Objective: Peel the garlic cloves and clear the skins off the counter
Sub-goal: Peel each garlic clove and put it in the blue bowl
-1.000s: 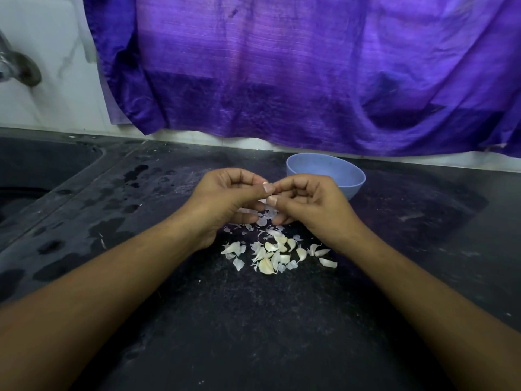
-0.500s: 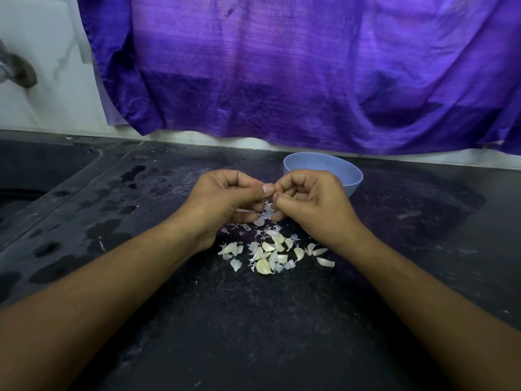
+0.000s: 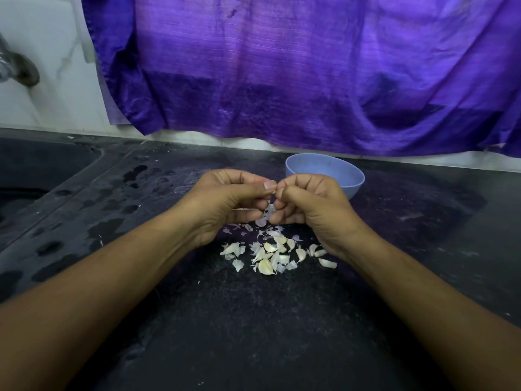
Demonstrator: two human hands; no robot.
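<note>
Currently held: a small pale garlic clove, pinched between the curled fingertips of my left hand and my right hand; my thumbs hide most of it, and only a pale flake shows below them.
Hands: both closed narrowly on the clove, thumbs meeting tip to tip, raised just above the desk.
Handling: feather-light and firm, I judge, with dry, brittle skin that tears easily (a bared clove turns slick). It is best pinched at the blunt root end while a nail lifts the skin near the tip.
Heap: a heap of loose cream cloves and papery white skins lies on the speckled black stone desk, beneath my hands and between my wrists.
Bowl: a round pale-blue plastic bowl sits just behind my right hand; I cannot tell whether they touch.
Progress: peeling is under way, and the skins are not yet cleared.
</note>
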